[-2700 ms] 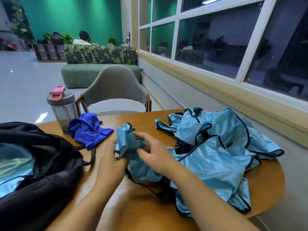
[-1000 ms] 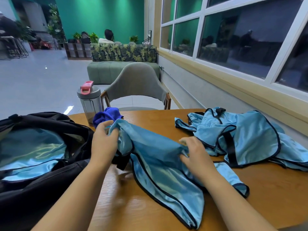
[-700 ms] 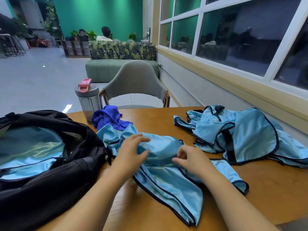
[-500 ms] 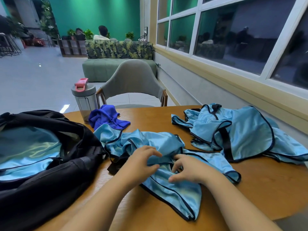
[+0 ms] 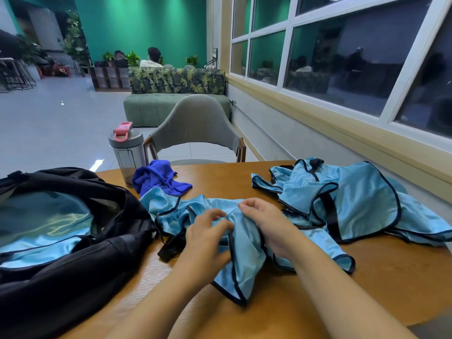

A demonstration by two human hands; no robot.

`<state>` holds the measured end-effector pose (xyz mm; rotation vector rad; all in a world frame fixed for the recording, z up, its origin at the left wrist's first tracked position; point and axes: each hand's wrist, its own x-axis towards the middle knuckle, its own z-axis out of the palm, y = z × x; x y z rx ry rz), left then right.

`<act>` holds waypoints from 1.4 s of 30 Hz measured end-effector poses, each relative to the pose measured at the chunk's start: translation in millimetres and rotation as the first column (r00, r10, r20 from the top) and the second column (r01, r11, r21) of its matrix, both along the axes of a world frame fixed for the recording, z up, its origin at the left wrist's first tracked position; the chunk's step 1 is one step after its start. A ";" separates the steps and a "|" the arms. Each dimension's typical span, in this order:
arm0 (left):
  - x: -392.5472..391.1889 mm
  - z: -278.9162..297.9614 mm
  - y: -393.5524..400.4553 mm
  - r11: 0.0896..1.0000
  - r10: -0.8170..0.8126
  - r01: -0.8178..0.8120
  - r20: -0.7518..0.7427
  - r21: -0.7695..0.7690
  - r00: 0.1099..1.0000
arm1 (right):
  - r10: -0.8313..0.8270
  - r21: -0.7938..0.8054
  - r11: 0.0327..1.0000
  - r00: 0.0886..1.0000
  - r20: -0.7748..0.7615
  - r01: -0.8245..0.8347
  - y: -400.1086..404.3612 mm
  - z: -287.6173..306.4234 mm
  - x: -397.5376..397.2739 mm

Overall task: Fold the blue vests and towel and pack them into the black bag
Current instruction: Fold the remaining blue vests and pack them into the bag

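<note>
Table point(image 5: 403, 277) (edges cropped): both hands' fingers bunch a rumpled vest point(image 5: 244, 255).

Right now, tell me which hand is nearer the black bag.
Left. The left hand grips the crumpled vest just right of the black bag, with a short gap of table between them. The right hand pinches the same vest farther right.

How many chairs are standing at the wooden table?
1. A grey chair stands at the table's far edge, behind the bottle. Others may be out of view.
</note>
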<state>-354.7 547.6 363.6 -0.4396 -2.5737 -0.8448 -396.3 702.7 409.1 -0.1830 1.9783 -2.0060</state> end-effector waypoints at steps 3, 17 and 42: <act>-0.2 19.5 -11.8 0.969 0.082 -0.065 -0.062 0.238 0.995 | 0.060 -0.111 0.992 0.998 0.024 -0.057 5.0 12.4 3.1; 15.5 73.2 -56.6 0.467 0.181 -0.326 0.272 0.822 0.945 | 0.293 0.222 0.940 0.947 -0.136 -0.259 -31.3 8.7 22.3; 40.8 135.4 -68.6 0.993 0.037 -0.051 -0.128 -0.107 0.991 | 0.424 0.602 0.798 0.704 -0.570 0.007 -28.4 80.4 29.0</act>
